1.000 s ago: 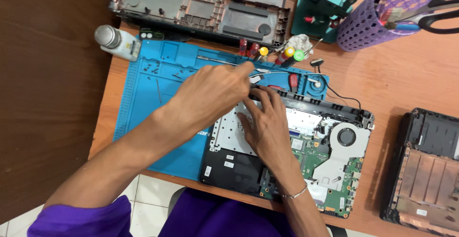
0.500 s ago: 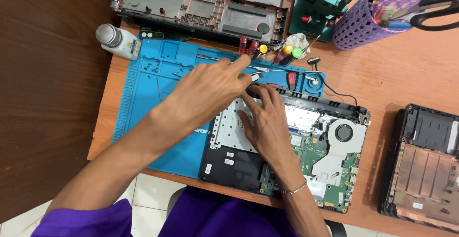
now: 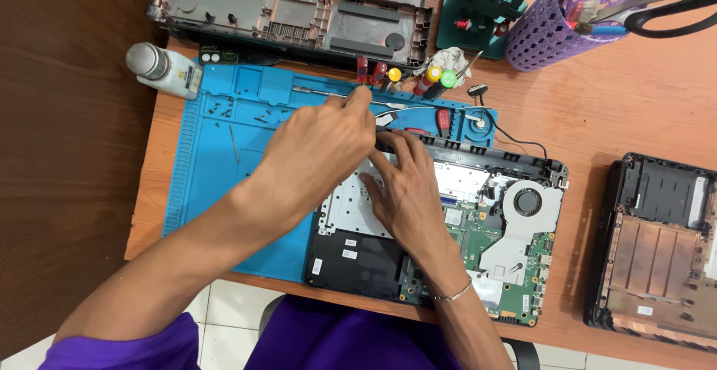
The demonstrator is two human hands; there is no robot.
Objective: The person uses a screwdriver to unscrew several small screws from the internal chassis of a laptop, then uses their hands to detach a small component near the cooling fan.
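An opened laptop point(image 3: 515, 265) lies on the right part of a blue work mat point(image 3: 216, 168), with its green board, silver plate and round fan point(image 3: 527, 202) bare. My left hand point(image 3: 321, 150) reaches over the mat, and its fingertips pinch a thin metal tool point(image 3: 317, 91) lying along the mat's top trough. A thin white cable point(image 3: 399, 106) runs right from those fingertips. My right hand point(image 3: 407, 191) lies flat on the laptop's inside, fingers spread, tips at its far left edge. A thin bracelet is on that wrist.
Several screwdrivers point(image 3: 377, 71) with coloured handles stand at the mat's far edge. A small bottle point(image 3: 160, 67) lies at the mat's top-left corner. A laptop base shell point(image 3: 299, 4) sits behind, another shell point(image 3: 657, 243) at right. A purple basket point(image 3: 567, 11) holds scissors point(image 3: 672, 0).
My left hand has slid up and left, off the laptop's edge to the mat's top trough. My right hand has stayed on the laptop.
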